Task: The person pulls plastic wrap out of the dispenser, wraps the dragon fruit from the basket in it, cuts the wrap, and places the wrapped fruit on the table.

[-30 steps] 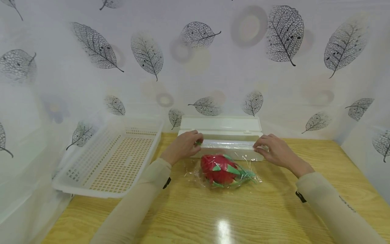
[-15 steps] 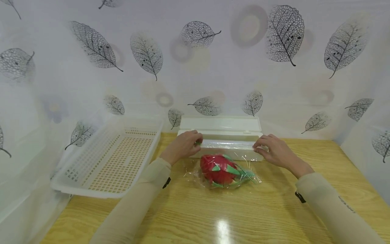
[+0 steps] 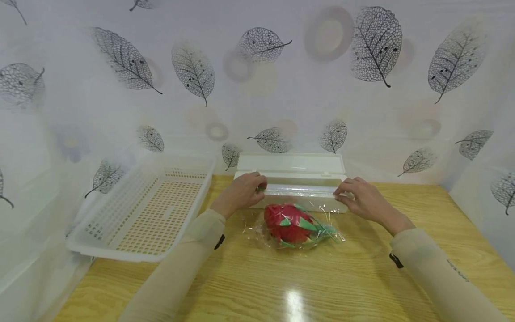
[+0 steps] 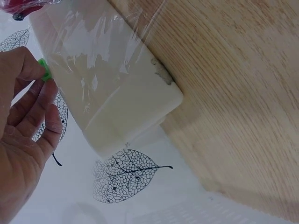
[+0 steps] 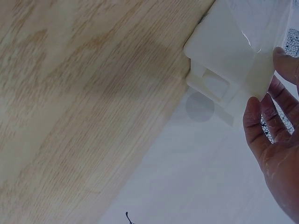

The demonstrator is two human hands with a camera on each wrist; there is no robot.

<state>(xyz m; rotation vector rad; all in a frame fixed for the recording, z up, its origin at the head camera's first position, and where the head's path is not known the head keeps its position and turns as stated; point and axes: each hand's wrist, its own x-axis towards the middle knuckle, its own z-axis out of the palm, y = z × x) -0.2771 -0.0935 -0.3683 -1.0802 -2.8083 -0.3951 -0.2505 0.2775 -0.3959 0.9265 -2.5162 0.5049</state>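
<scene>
A white cling film dispenser box (image 3: 291, 164) stands at the back of the table with its lid raised. The film roll (image 3: 299, 189) shows inside. At the box's left end my left hand (image 3: 243, 190) pinches a small green slide cutter (image 4: 45, 69) on the front edge. My right hand (image 3: 364, 200) grips the right end of that edge, thumb in front and fingers curled over the rim. Clear film (image 4: 96, 51) drapes down the front wall. Just before the box lies a red dragon fruit (image 3: 287, 226) with green scales, covered in crinkled film.
To the left is a white slotted plastic basket (image 3: 150, 257), partly past the table's left edge. A leaf-patterned curtain (image 3: 225, 112) hangs close behind the box. The wooden table (image 3: 322, 286) reaches toward me, with a bright reflection at the front.
Both hands stay at the box's front edge, and the dragon fruit lies still. Only a very slight shift of the head view shows.
</scene>
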